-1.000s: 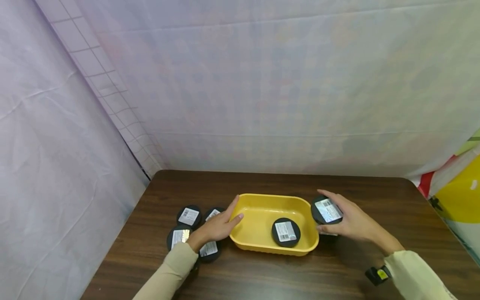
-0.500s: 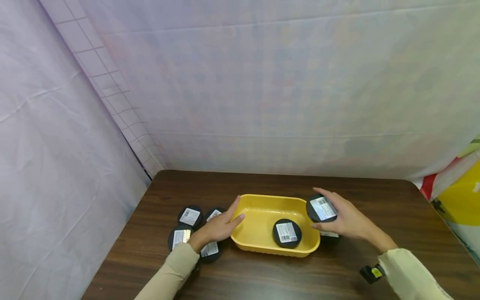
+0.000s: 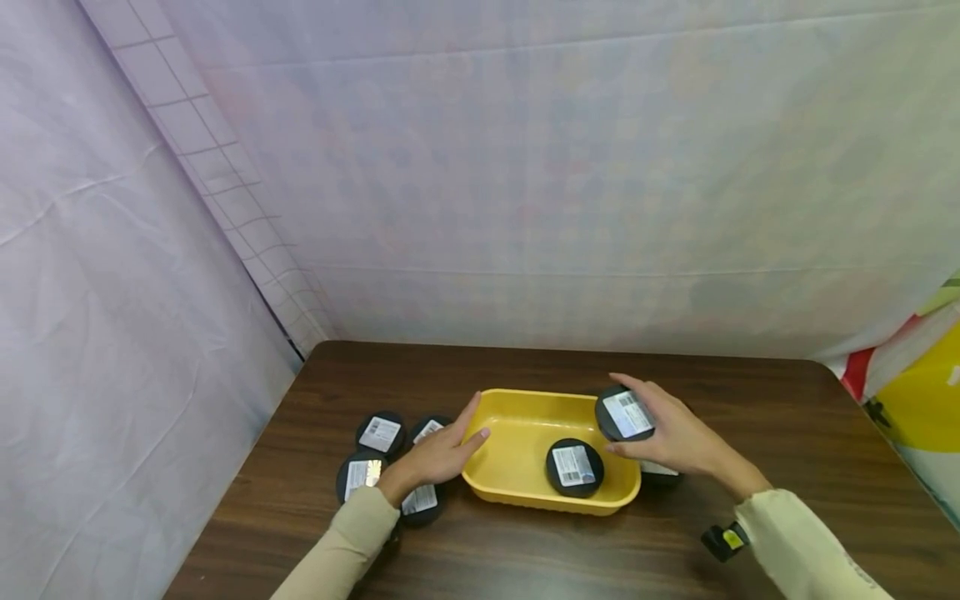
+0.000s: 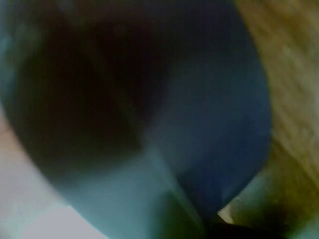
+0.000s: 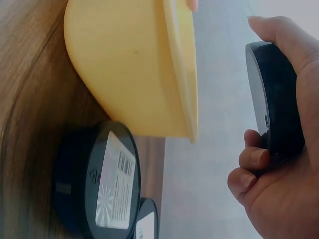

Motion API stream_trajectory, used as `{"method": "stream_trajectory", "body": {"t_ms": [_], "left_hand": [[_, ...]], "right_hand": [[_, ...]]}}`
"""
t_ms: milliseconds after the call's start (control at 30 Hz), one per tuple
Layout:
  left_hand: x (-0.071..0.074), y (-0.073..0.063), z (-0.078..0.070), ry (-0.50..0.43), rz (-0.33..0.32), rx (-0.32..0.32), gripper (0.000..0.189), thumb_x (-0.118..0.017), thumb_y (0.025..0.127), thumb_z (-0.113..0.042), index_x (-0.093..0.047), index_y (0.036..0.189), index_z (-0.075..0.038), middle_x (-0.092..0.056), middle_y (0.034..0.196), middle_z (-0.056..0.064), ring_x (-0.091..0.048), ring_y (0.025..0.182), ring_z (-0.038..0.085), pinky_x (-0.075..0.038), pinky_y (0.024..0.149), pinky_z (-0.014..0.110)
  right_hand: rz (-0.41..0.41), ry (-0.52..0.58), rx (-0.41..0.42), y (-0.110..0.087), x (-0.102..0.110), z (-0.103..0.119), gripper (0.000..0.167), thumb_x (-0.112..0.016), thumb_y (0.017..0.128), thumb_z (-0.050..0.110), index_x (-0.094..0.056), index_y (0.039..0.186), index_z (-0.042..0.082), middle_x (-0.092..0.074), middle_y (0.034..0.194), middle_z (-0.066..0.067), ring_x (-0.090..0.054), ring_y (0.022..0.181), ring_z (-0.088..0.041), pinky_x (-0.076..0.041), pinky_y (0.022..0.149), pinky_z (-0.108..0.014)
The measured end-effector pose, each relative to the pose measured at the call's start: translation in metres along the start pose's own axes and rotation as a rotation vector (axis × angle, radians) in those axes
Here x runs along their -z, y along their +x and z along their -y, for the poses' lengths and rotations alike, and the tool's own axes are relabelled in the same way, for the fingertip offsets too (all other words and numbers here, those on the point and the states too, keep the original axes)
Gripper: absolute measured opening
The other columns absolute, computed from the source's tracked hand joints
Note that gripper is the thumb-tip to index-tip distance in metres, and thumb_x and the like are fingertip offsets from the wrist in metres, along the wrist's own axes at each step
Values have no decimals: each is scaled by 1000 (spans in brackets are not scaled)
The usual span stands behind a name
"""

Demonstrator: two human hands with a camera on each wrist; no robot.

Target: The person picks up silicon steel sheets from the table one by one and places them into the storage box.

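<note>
Lower right, the right hand point(image 3: 675, 432) grasps a black disc point(image 3: 626, 414) that a slack hold could drop; the left hand point(image 3: 437, 452) lies unclenched.

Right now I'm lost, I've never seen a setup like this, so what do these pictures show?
There is no machine, only a person's left hand and right hand. The widest picture comes from a camera on the head, looking down. The others come from cameras on the wrists; the left one is too blurred to read. On the brown table sits a yellow container, with one black disc lying inside it. The left hand is at its left end. The right hand holds another black disc, raised near the right end. More discs lie on the table on both sides.
</note>
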State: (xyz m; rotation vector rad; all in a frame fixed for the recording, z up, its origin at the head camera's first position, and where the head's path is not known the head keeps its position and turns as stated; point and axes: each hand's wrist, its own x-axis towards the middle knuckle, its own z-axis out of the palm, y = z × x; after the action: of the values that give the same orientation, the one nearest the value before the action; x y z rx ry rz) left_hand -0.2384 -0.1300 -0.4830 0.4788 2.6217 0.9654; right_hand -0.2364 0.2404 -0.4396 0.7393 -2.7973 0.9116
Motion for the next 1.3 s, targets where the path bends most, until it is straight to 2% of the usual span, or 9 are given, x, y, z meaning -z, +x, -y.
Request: {"method": "stream_trajectory", "body": {"t_ms": [300, 633, 1067, 1300], "left_hand": [[-1, 1, 1, -10, -5, -8, 72, -29, 102, -63, -2, 161, -31, -27, 162, 6, -48, 133, 29, -36, 109, 53], [-1, 0, -2, -18, -12, -5, 71, -30, 103, -61, -3, 161, -30, -27, 162, 7, -45, 135, 30, -34, 110, 54], [-2, 0, -5, -15, -16, -8, 71, -29, 103, -61, -3, 161, -29, -30, 161, 9, -47, 134, 32, -36, 109, 55], [-3, 0, -6, -11, -14, -12, 71, -29, 102, -62, -2, 161, -32, -30, 161, 9, -47, 133, 32, -36, 108, 55]], "right_hand": [[28, -33, -15, 8, -14, 9, 103, -85, 69, 56, -38, 150, 14, -58, 118, -12, -56, 94, -20, -50, 75, -40], [36, 20, 29, 15, -26, 13, 101, -89, 68, 46, -39, 150, 14, -58, 115, -10, -54, 91, -17, -49, 73, -35], [81, 26, 7, 21, -39, 15, 103, -87, 69, 54, -39, 150, 13, -54, 111, -9, -51, 87, -15, -47, 70, -29], [62, 1, 22, 21, -44, 17, 103, -86, 68, 55, -38, 151, 15, -52, 109, -7, -50, 85, -14, -47, 69, -29]]}}
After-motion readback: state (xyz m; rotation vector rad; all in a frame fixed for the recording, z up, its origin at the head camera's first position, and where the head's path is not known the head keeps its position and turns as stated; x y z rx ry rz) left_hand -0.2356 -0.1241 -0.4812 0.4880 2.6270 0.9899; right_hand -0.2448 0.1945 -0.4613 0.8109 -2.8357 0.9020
